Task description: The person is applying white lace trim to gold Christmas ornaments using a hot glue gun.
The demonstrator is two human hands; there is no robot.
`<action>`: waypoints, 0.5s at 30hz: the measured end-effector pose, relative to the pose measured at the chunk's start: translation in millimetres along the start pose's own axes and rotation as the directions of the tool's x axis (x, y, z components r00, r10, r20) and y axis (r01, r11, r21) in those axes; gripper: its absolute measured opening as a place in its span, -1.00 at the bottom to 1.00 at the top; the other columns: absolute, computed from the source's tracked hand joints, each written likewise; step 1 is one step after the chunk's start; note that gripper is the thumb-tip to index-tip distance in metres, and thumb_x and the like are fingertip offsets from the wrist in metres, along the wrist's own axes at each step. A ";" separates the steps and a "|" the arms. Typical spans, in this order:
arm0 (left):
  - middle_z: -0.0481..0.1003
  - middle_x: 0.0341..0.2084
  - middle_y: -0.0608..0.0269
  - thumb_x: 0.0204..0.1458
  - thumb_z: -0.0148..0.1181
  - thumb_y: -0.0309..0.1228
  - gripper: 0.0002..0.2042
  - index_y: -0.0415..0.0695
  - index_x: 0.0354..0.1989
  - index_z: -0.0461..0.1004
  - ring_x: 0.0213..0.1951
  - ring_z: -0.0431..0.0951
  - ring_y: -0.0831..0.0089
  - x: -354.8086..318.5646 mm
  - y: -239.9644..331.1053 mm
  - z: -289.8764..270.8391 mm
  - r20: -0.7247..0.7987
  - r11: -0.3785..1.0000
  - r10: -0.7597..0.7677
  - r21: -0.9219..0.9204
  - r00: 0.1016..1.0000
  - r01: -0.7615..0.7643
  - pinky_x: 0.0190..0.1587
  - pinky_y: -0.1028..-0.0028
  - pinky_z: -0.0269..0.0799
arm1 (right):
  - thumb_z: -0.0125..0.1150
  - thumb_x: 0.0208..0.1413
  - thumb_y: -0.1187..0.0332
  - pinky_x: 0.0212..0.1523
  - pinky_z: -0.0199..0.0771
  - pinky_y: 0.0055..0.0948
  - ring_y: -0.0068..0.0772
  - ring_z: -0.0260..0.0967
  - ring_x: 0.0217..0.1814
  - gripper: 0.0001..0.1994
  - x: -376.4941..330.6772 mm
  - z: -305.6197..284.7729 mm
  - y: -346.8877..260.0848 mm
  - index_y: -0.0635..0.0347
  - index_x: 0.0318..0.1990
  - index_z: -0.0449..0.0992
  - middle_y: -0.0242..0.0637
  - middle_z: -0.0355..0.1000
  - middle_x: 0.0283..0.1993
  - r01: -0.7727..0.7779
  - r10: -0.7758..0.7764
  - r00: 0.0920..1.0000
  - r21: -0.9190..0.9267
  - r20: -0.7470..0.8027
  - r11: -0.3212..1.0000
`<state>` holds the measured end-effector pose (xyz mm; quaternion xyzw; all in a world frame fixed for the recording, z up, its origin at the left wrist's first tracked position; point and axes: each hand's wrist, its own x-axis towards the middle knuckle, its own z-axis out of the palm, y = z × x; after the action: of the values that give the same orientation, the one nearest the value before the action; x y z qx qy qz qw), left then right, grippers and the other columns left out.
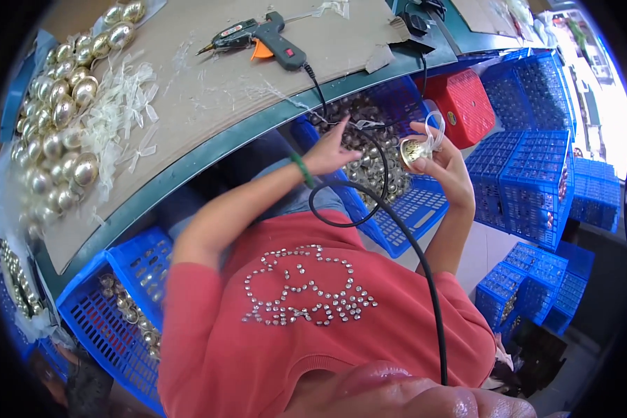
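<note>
The gold bauble [415, 150], a shiny hollow-looking ball with a sheer ribbon bow on it, seems light, slick and easily dented, so I judge the cap end the safest hold. My right hand [444, 161] has its fingers curled closed around it, just right of the blue crate of baubles [380, 150]. My left hand [329, 148] is spread open, holding nothing, over that crate. The glue gun [258, 38] lies on the cardboard-covered bench [209, 90] beyond it.
</note>
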<state>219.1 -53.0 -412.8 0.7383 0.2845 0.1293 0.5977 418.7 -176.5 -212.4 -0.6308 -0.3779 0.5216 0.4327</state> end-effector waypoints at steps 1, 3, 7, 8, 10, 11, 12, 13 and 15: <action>0.61 -0.04 -0.07 0.26 0.33 -0.26 -0.26 -0.23 0.50 0.09 -0.11 0.70 0.31 11.1 10.3 8.0 0.032 0.958 -0.046 -0.280 0.998 0.054 -0.07 0.39 0.62 | 0.46 0.11 0.37 0.14 0.61 -0.37 -0.38 0.54 0.13 -0.26 0.2 -0.4 3.8 0.32 0.43 0.29 -0.18 0.50 0.18 -0.012 0.012 1.000 0.022 0.000 1.000; 0.63 -0.07 -0.04 0.29 0.29 -0.27 -0.37 -0.26 0.44 0.23 -0.13 0.71 0.33 25.5 14.5 19.4 0.080 0.837 -0.081 -0.536 0.994 0.111 -0.08 0.42 0.64 | 0.46 0.10 0.37 0.14 0.61 -0.37 -0.38 0.54 0.14 -0.26 -2.0 -3.1 10.1 0.32 0.43 0.29 -0.18 0.50 0.19 -0.024 0.024 1.000 0.043 -0.004 0.999; 0.67 -0.22 0.07 0.36 0.20 -0.28 -0.61 -0.30 0.21 0.49 -0.23 0.70 0.40 35.4 -4.9 32.2 -0.169 0.681 0.117 -0.704 0.979 -0.203 -0.12 0.46 0.65 | 0.44 0.12 0.34 0.12 0.62 -0.32 -0.37 0.54 0.15 -0.28 -4.6 -10.1 27.6 0.32 0.42 0.31 -0.19 0.52 0.16 -0.011 0.011 1.000 0.028 0.023 1.000; 0.67 -0.24 0.10 0.37 0.19 -0.27 -0.65 -0.30 0.14 0.54 -0.24 0.70 0.41 26.6 -11.7 26.6 -0.157 0.711 0.020 -0.692 0.987 -0.124 -0.13 0.46 0.65 | 0.43 0.14 0.31 0.10 0.62 -0.32 -0.38 0.55 0.13 -0.31 -4.5 -19.0 37.1 0.32 0.40 0.33 -0.21 0.54 0.14 0.007 -0.006 0.999 0.039 -0.032 0.999; 0.67 -0.28 0.15 0.39 0.16 -0.26 -0.69 -0.29 0.00 0.62 -0.27 0.69 0.44 -0.1 -22.0 9.9 -0.147 0.745 -0.172 -0.667 0.974 0.031 -0.14 0.46 0.66 | 0.41 0.19 0.25 0.05 0.63 -0.31 -0.38 0.56 0.09 -0.37 -3.9 -40.1 58.9 0.32 0.37 0.38 -0.24 0.56 0.09 0.047 -0.039 0.990 0.053 -0.135 0.998; 0.67 -0.28 0.15 0.39 0.16 -0.26 -0.69 -0.29 0.00 0.62 -0.27 0.69 0.44 -17.6 -25.6 0.8 -0.162 0.748 -0.175 -0.663 0.971 0.024 -0.14 0.46 0.66 | 0.41 0.19 0.25 0.05 0.63 -0.31 -0.38 0.56 0.09 -0.37 -0.2 -49.7 74.4 0.32 0.37 0.38 -0.24 0.56 0.09 0.053 -0.046 0.992 0.054 -0.121 0.997; 0.67 -0.26 0.19 0.40 0.13 -0.25 -0.69 -0.29 -0.02 0.63 -0.27 0.69 0.47 -38.2 -24.5 -9.7 -0.162 0.726 -0.230 -0.685 0.960 0.059 -0.18 0.49 0.64 | 0.39 0.22 0.22 0.03 0.63 -0.31 -0.39 0.56 0.05 -0.39 5.3 -60.8 95.5 0.32 0.34 0.41 -0.25 0.57 0.07 0.029 -0.002 0.974 0.116 -0.226 0.993; 0.68 -0.25 0.23 0.42 0.10 -0.25 -0.68 -0.28 -0.03 0.64 -0.27 0.69 0.50 -57.7 -20.5 -18.8 -0.162 0.700 -0.284 -0.709 0.945 0.088 -0.23 0.53 0.63 | 0.38 0.24 0.19 0.01 0.63 -0.31 -0.40 0.56 0.01 -0.42 12.0 -72.8 118.4 0.32 0.32 0.43 -0.26 0.57 0.04 0.011 0.047 0.945 0.178 -0.322 0.984; 0.67 -0.27 0.23 0.41 0.12 -0.25 -0.68 -0.30 -0.04 0.64 -0.30 0.66 0.53 -94.8 4.9 -40.8 -0.125 0.727 -0.296 -0.672 0.947 0.138 -0.21 0.53 0.63 | 0.36 0.28 0.16 -0.10 0.63 -0.37 -0.46 0.54 -0.09 -0.49 28.2 -95.9 170.4 0.30 0.27 0.49 -0.31 0.57 -0.02 -0.060 0.154 0.895 0.231 -0.418 0.971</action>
<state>122.5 -75.1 -383.7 0.4238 0.3712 0.2317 0.7931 522.3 -222.8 -374.2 -0.7009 -0.1791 0.4289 0.5410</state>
